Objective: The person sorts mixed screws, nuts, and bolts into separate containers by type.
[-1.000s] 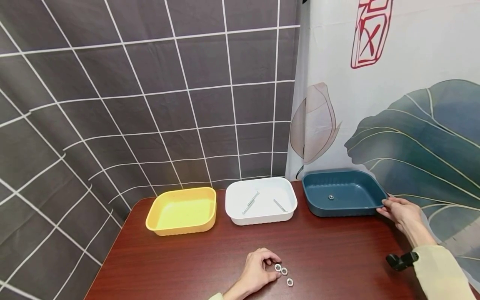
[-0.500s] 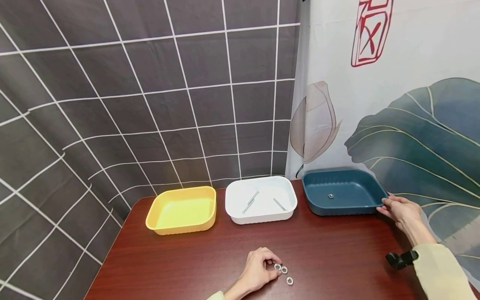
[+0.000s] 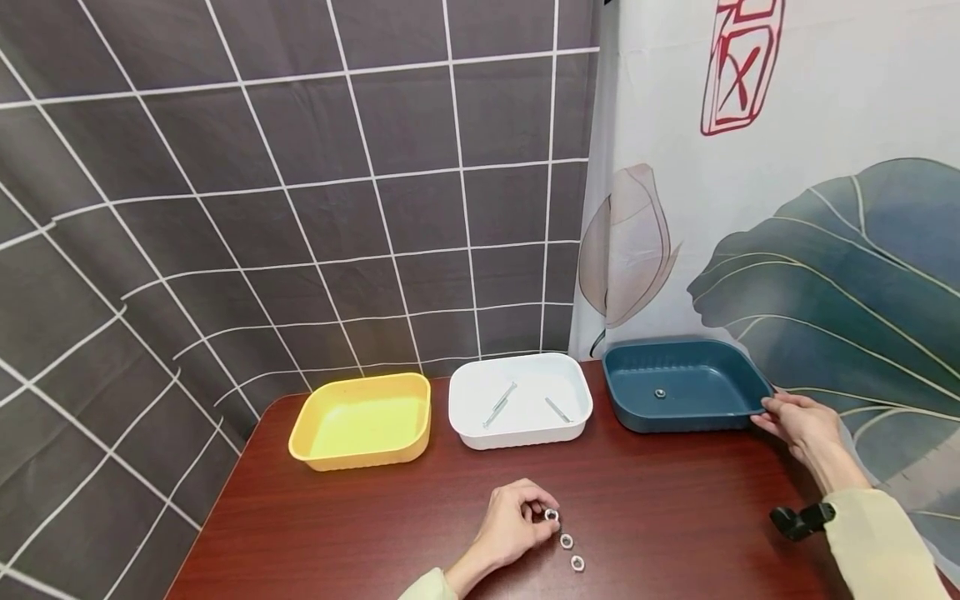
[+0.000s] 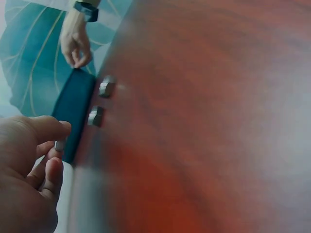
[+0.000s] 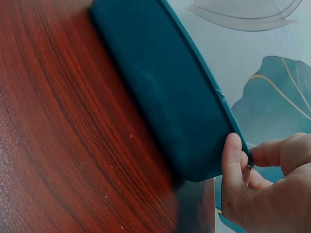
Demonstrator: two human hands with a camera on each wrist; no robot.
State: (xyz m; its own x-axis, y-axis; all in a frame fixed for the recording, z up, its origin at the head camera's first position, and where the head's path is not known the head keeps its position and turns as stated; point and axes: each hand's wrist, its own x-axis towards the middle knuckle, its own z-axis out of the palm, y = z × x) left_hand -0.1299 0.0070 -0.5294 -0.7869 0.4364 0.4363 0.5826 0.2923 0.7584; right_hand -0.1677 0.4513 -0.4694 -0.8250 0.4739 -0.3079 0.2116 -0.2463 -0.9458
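Observation:
Between thumb and fingers my left hand (image 3: 512, 525) pinches a metal nut (image 3: 552, 515), held just above the table; the left wrist view shows its edge between the fingertips. Two more nuts, a nearer one (image 3: 577, 563) and a farther one (image 3: 567, 542), lie on the table to the right of that hand. At the far right, my right hand (image 3: 806, 429) grips the rim corner of a dark blue tray (image 3: 682, 423), thumb and fingers on either side of the rim in the right wrist view. One nut (image 3: 660, 393) lies inside this tray.
A white tray (image 3: 521, 438) with several long bolts (image 3: 501, 404) stands left of the blue one. Further left is a yellow tray (image 3: 360, 457). All stand along the back of the dark red table (image 3: 360, 533), near the curtain-like wall covering (image 3: 315, 192).
My left hand has lifted one nut and moved slightly away from the other two. The right hand stays on the blue tray's corner.

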